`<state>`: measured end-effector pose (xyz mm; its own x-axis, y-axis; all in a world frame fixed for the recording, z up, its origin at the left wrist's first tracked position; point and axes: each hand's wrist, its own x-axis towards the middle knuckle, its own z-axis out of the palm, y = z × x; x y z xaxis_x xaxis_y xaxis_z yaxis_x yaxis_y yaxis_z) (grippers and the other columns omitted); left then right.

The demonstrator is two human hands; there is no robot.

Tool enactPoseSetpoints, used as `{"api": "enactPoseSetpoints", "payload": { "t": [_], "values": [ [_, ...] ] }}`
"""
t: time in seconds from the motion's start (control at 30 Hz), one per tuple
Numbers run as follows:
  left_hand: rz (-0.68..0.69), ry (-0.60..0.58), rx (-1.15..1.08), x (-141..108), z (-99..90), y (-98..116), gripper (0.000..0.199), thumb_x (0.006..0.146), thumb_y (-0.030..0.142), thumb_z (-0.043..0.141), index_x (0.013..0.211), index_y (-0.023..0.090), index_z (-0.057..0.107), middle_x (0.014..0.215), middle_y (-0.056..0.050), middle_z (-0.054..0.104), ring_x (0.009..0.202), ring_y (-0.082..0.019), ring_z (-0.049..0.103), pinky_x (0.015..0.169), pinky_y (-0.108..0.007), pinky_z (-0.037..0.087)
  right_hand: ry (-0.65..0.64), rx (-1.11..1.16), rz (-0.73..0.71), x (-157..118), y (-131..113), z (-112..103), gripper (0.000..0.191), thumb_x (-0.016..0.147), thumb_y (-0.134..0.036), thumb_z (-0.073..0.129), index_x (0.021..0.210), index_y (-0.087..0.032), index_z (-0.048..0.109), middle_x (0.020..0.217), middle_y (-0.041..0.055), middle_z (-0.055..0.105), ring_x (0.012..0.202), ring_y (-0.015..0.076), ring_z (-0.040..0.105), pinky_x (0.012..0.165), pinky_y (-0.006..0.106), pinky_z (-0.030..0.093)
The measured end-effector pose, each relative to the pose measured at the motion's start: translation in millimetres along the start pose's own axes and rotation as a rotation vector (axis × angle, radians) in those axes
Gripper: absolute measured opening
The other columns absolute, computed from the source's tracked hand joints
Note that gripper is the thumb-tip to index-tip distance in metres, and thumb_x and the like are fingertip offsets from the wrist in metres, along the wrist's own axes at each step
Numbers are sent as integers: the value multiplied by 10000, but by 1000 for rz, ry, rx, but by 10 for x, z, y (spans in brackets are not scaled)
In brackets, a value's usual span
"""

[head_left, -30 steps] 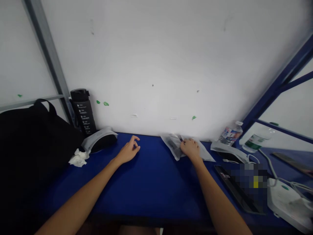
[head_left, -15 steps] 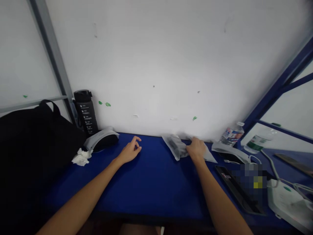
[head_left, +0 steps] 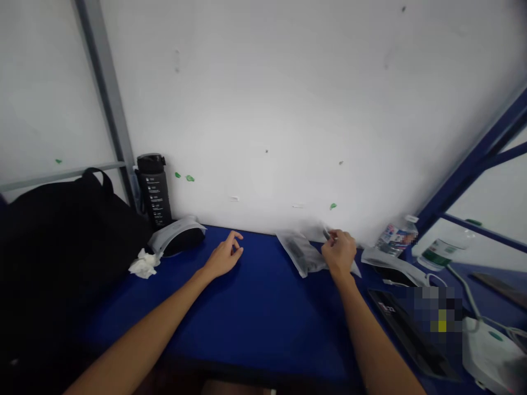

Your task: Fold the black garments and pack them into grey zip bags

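While right fingers (head_left: 336, 237) pinch a crinkled plastic pouch (head_left: 300, 253), left fingers (head_left: 235, 240) curl empty.

Soft even light, faint shadow under the left hand (head_left: 224, 258), bowed edges

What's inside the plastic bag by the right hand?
The translucent plastic bag holds something dark and elongated, blurred through the film; the right hand covers the bag's right part, so whatever lies there cannot be seen.
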<state>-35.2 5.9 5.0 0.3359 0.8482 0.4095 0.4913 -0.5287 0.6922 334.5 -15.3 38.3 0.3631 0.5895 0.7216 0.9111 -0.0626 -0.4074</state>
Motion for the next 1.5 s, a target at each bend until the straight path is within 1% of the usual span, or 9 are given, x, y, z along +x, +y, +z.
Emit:
{"api": "enactPoseSetpoints", "payload": {
  "t": [0.1,0.2,0.33,0.43,0.57,0.7,0.87,1.13,1.5],
  "values": [
    [18,150,22,-6,-6,63,478,930,308,655,1356,281,441,1046,16,627,731,-127,587,754,-290,489,49,183,-265,-145,-406,10,283,884,-105,486,1070,-157,693,1008,141,701,978,280,611,930,433,503],
    [76,282,65,-8,-50,125,611,881,306,734,1421,296,448,1177,-15,590,812,-134,593,767,-282,505,-84,306,-497,-456,-844,127,215,937,-136,540,1049,-230,697,980,70,727,943,237,649,902,368,536],
    [96,276,163,-2,-126,146,187,877,206,690,1060,240,677,1055,-11,615,799,-140,598,749,-272,494,-445,418,-681,-810,-1140,318,257,907,-42,547,983,-231,703,953,62,732,904,230,664,829,349,542],
    [81,105,192,-4,-152,127,73,863,172,669,890,231,702,933,5,664,743,-146,606,694,-269,463,-510,463,-616,-865,-1104,405,222,907,-55,580,954,-219,721,951,65,729,867,212,668,787,328,541],
    [181,-64,106,-15,-146,114,72,914,273,683,971,232,703,898,5,697,781,-164,620,751,-280,482,-510,531,-496,-796,-975,448,111,906,-133,649,904,-215,724,891,57,716,797,201,656,739,318,531],
    [218,-90,128,-14,-134,99,282,831,374,821,1055,235,718,1028,-22,688,856,-182,621,782,-292,496,-526,556,-486,-758,-943,432,78,920,-230,693,852,-215,726,841,40,698,732,181,639,700,302,523],
    [209,-121,126,10,-136,58,104,950,282,668,944,237,761,974,-22,672,800,-161,612,753,-280,489,-526,488,-443,-697,-893,437,176,965,-384,674,917,-232,750,935,45,726,860,198,669,845,325,533],
    [171,-117,113,22,-139,50,120,949,267,657,917,232,767,979,-29,667,807,-160,618,761,-283,494,-379,191,-116,-512,-573,646,142,935,-193,536,920,-176,676,967,105,686,843,220,638,844,336,512],
    [171,-116,120,20,-133,58,122,941,271,657,891,228,759,962,-25,667,771,-153,598,753,-291,484,-348,-73,1,-495,-391,636,370,831,-183,620,1175,-107,731,1252,225,630,1149,359,610,949,450,485]
  ]
}}
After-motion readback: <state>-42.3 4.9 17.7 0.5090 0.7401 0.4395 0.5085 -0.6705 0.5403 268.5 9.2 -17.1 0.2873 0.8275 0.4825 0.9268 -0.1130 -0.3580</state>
